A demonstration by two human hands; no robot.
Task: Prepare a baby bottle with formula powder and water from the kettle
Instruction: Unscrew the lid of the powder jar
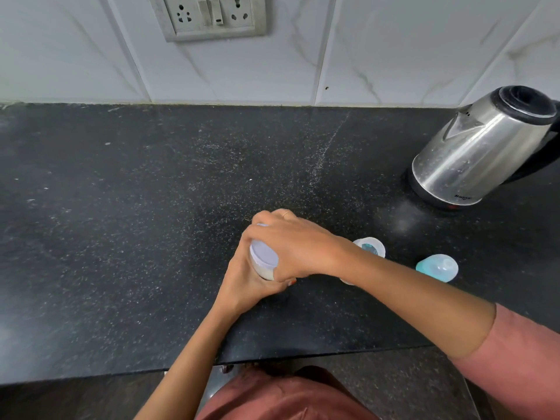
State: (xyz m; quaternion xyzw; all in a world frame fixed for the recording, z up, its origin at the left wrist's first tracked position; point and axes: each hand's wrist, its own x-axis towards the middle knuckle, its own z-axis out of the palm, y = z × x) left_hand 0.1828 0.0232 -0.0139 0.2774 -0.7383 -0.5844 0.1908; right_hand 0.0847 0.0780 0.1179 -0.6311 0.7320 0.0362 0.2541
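Observation:
A small clear jar of pale formula powder (264, 272) with a lavender lid (263, 252) stands on the black counter (151, 222) in the middle. My left hand (247, 281) wraps around the jar's body from below. My right hand (298, 245) grips the lid from above and the right. The open baby bottle (370, 247) stands just right of my right wrist, partly hidden by my forearm. Its teal teat cap (438, 267) lies on the counter further right. The steel kettle (481, 147) with a black lid sits on its base at the back right.
A white tiled wall with a socket and switch plate (209, 15) rises behind the counter. The counter's front edge (303, 356) runs close to my body. Pale specks dust the dark stone around the middle.

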